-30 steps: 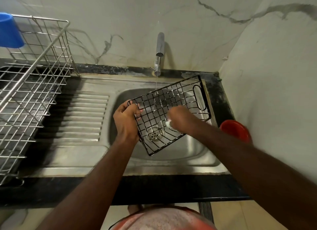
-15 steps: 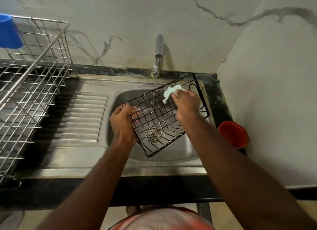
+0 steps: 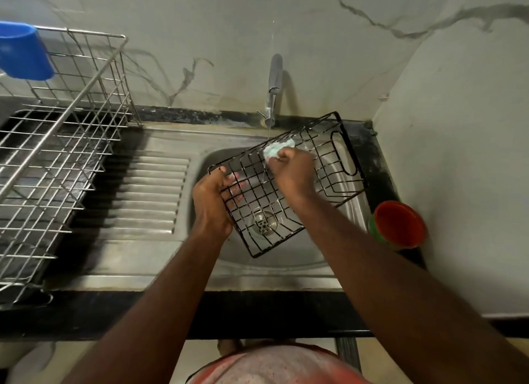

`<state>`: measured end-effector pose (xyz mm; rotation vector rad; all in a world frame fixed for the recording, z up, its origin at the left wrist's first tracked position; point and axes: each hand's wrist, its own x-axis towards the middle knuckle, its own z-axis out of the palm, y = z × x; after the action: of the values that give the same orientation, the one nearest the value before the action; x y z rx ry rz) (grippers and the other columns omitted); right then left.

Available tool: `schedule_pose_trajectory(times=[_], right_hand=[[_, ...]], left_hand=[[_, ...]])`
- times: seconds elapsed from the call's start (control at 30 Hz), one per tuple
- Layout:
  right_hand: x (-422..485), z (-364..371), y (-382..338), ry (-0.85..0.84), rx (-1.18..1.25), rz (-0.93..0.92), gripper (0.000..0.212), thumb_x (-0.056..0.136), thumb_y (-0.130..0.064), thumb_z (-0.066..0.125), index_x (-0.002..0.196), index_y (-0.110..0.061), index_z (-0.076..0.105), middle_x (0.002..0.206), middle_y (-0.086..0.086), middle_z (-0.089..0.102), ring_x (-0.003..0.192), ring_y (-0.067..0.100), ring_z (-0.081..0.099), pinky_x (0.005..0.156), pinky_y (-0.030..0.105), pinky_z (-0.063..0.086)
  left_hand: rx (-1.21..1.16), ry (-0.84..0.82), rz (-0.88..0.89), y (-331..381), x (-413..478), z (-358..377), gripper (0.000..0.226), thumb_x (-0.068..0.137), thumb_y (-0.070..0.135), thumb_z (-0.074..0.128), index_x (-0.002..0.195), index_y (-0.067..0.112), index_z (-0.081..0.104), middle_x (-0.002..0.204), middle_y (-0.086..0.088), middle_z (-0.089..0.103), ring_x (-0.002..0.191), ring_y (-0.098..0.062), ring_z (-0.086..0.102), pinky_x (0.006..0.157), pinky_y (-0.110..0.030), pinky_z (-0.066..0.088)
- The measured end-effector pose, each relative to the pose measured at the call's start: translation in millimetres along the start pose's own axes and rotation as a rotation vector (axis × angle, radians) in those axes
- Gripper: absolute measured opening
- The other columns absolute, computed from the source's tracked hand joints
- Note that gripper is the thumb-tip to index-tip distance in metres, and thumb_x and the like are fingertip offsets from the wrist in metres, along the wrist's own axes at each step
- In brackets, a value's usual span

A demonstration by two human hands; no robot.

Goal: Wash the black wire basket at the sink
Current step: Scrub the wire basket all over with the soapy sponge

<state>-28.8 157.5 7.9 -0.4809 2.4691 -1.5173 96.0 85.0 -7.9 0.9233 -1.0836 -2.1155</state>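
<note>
The black wire basket (image 3: 337,166) is held tilted over the steel sink bowl (image 3: 286,257), its far rim up near the tap (image 3: 273,94). My left hand (image 3: 211,203) grips the basket's left edge, fingers curled through the wires. My right hand (image 3: 292,172) pinches a pale green scrub pad (image 3: 276,149) and presses it against the basket's upper rim. A thin stream of water falls from the tap onto the basket. The drain (image 3: 264,222) shows through the mesh.
A steel wire dish rack (image 3: 57,160) stands on the left, with a blue cup (image 3: 24,52) at its top corner. The ribbed drainboard (image 3: 154,195) lies between rack and bowl. A red cup (image 3: 399,223) sits on the black counter at the right, close to the wall.
My right hand moved the pad from the basket's middle up to its far rim and now rubs slightly left of there. The basket tilted a little; my left hand kept its grip.
</note>
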Motion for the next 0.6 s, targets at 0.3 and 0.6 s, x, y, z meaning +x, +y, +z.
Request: schedule_pose_trajectory(times=[0.3,0.6], right_hand=[[-51,13,-22,-0.497,-0.269,-0.373,0.015,0.091,-0.008,0.059,0.098,-0.011,0.071,0.091,0.006,0.072,0.080,0.015,0.066,0.075,0.031,0.054],[-52,-19,-9,-0.802,-0.937,-0.527,0.021,0.089,-0.007,0.059,0.105,-0.015,0.070,0.094,0.008,0.065,0.090,0.025,0.065,0.069,0.027,0.046]], left_hand=[[0.063,-0.036,0.011,6,-3,10,0.038,0.059,0.017,0.054,0.094,0.001,0.060,0.079,-0.013,0.052,0.072,-0.024,0.052,0.060,-0.029,0.043],[-0.026,-0.052,0.013,17,2,20,0.024,0.070,0.011,0.052,0.089,0.005,0.065,0.079,-0.011,0.068,0.077,-0.031,0.064,0.057,-0.028,0.055]])
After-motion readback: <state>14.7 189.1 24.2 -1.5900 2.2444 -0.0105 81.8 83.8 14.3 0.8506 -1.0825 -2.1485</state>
